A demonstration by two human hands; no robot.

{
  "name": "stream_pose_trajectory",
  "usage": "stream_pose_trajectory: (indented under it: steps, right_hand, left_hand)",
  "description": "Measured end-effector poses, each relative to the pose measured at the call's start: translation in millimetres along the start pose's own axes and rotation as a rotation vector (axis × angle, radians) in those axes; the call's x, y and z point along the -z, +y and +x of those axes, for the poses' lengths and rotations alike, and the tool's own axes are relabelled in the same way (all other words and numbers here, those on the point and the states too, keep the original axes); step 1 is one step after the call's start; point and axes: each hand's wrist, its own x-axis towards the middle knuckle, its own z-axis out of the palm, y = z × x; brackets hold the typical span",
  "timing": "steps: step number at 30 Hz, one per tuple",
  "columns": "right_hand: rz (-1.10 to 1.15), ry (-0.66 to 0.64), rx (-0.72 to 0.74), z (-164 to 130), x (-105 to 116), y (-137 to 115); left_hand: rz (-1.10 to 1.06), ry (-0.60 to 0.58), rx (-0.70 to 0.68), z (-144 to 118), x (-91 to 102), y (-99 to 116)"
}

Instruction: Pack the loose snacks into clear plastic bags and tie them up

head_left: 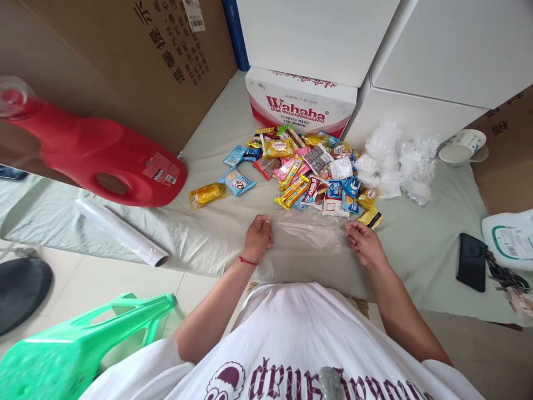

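Head view: your left hand [258, 238] is curled shut on one edge of a clear plastic bag [310, 233], and your right hand [363, 243] pinches the other edge, the bag stretched between them just before the snack packets [310, 166]. The carton [300, 103] behind reads "Wahaha" and "purified water". The red jug's [95, 150] label is too small to read.

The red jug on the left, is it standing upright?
No, the red jug lies on its side on the pale sheet, its capped neck pointing left, far from both hands.
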Motion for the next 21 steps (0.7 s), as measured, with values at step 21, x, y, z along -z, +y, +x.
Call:
stream_pose_trajectory:
  steps: [21]
  right_hand:
    - [-0.043,-0.113,0.149,-15.8,4.2,30.4]
  left_hand:
    - [0.381,0.280,-0.704,-18.4,28.0,16.2]
